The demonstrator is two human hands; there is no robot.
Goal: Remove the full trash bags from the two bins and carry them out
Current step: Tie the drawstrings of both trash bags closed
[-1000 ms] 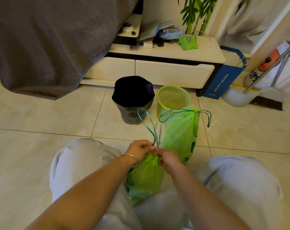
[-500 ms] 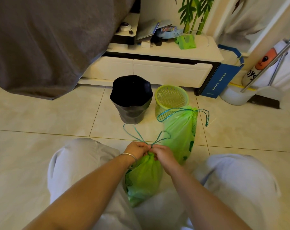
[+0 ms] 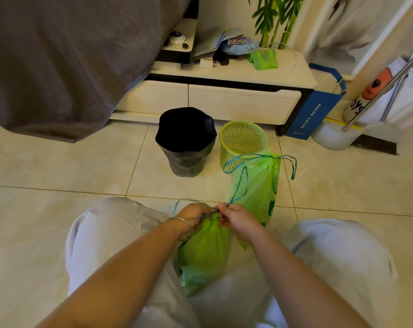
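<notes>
Fingers of the left hand [image 3: 196, 215] and right hand [image 3: 236, 217] pinch the blue drawstring [image 3: 238, 188] at the gathered neck of a green trash bag [image 3: 204, 254] lying between the person's knees. Just beyond it stands a second green bag [image 3: 257, 185], cinched, touching the yellow-green basket bin [image 3: 243, 140]; the black-lined bin [image 3: 186, 140] sits left of that basket.

A home: tiled floor [image 3: 59, 176], low TV cabinet [image 3: 224, 100] (cluttered), draped blanket [image 3: 59, 55].
</notes>
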